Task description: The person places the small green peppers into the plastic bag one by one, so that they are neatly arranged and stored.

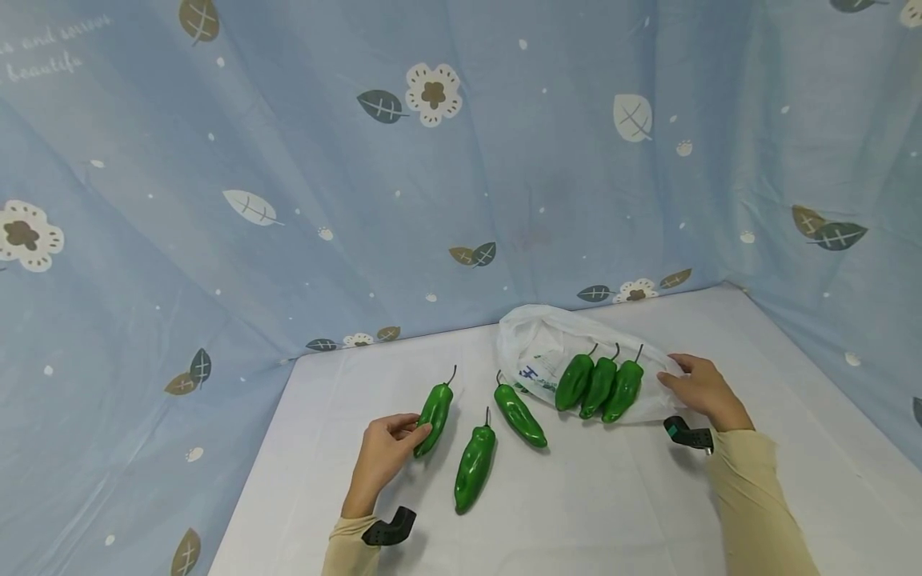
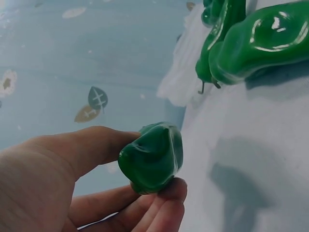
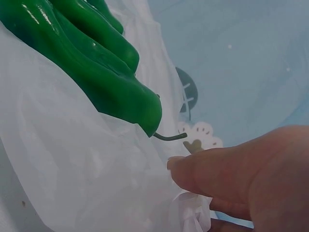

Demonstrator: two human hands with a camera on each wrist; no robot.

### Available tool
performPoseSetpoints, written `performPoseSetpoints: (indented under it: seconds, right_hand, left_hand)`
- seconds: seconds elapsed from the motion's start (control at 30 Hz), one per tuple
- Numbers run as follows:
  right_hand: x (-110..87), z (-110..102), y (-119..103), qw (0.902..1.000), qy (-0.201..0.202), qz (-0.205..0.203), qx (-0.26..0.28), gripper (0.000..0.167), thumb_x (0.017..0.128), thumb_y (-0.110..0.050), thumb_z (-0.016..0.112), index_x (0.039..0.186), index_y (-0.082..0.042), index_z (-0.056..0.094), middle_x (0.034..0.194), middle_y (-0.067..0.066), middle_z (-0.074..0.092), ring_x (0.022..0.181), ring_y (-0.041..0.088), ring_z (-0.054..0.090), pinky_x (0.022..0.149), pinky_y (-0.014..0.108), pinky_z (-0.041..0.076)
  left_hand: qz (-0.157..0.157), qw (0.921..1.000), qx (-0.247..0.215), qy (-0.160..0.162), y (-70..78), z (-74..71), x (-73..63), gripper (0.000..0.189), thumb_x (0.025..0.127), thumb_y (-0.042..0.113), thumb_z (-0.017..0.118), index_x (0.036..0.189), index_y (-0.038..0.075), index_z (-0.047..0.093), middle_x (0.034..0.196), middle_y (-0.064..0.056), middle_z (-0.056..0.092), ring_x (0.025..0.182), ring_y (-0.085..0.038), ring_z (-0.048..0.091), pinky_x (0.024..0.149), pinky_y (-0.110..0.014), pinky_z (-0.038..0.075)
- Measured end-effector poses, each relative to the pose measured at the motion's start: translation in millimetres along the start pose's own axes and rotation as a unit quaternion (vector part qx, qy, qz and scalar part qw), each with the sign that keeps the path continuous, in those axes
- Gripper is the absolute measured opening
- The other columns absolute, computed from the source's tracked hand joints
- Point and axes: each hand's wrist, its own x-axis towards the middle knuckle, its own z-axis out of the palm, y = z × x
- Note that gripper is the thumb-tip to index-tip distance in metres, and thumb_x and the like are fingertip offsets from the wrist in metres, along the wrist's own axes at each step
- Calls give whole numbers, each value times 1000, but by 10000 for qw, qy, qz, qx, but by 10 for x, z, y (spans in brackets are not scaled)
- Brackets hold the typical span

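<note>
My left hand pinches a glossy green pepper between thumb and fingers. In the left wrist view, this pepper points its blunt tip at the camera, its stem hidden. My right hand holds the right edge of a white plastic bag. The right wrist view shows the bag bunched between thumb and fingers. Three green peppers lie side by side on the bag, stems toward the back. Two more lie between the hands: one pepper nearer the front, another pepper beside the bag.
A white cloth covers the table. Behind it and along both sides hangs a blue curtain printed with leaves and flowers. Each wrist wears a black camera mount, the left mount just above the table and the right mount near the bag.
</note>
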Motion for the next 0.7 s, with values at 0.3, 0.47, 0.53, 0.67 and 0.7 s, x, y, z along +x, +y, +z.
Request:
performPoseSetpoints:
  seconds: [0.3,0.47,0.53,0.67,0.7]
  right_hand:
    - [1,9,-7,10000,47,-35,-16,71,105,-27,51,154,17,26,152,48,28,139,65,32,111,73,35]
    - [-5,5,-5,10000,38,-28,4,71,105,-28,52,154,17,27,152,48,28,139,65,31,111,74,35]
    - [-8,2,-3,10000,22,-47,35,70,105,-27,51,154,17,27,152,48,28,139,65,31,111,74,35]
    - [-11,-1,0,9999,-12,-101,102,69,105,-26,51,153,17,28,152,47,29,139,65,31,111,73,35]
    - [-12,-3,-2,9999,-15,-101,109,69,105,-27,51,153,17,28,152,47,29,139,65,31,111,73,35]
  left_hand:
    - [58,9999,-156,30,52,2,12,37,91,28,80,117,2,77,101,-8,77,83,-11,68,71,-24,53]
    - [102,9996,-249,32,84,3,18,38,92,30,79,118,3,76,103,-9,77,84,-11,69,71,-25,53]
    - [133,9994,-305,41,101,4,19,38,92,30,79,118,2,76,103,-9,77,85,-12,70,72,-24,54]
    - [131,9990,-429,46,130,10,22,37,91,28,80,118,3,76,103,-10,77,87,-12,71,74,-23,56]
    - [128,9990,-434,44,137,10,19,37,91,28,80,118,3,76,103,-9,77,87,-12,71,74,-23,56]
